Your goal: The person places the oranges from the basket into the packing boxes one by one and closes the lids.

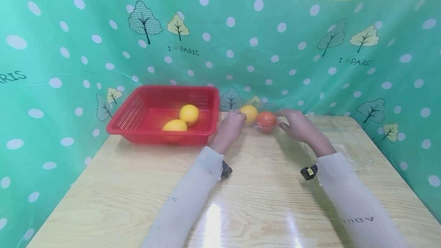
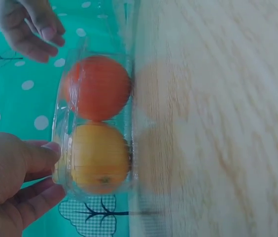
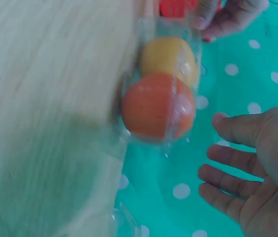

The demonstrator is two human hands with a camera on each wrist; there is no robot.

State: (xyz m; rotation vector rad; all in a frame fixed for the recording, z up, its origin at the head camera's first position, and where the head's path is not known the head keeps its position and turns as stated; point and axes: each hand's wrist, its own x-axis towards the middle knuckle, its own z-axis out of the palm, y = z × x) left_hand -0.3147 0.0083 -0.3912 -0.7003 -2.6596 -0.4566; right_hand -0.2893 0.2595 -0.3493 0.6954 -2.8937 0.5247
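Note:
A clear plastic box (image 2: 97,197) stands at the table's far edge with two round fruits inside, seen through its walls. One fruit is orange-yellow (image 2: 101,158), the other a red-orange fruit (image 2: 98,88). My left hand (image 1: 233,123) is at the yellow fruit's end of the box; in the left wrist view its thumb and fingers pinch the plastic rim. Beside the red-orange fruit is my right hand (image 1: 299,126). The right wrist view shows that hand (image 3: 257,173) with fingers spread and apart from the box.
Left of the box is a red slotted basket (image 1: 131,137) holding a yellow fruit (image 1: 189,115) and another yellow fruit (image 1: 175,125). More clear plastic packaging (image 1: 355,144) lies on the table at the right. A dotted green cloth (image 1: 275,68) hangs behind the table.

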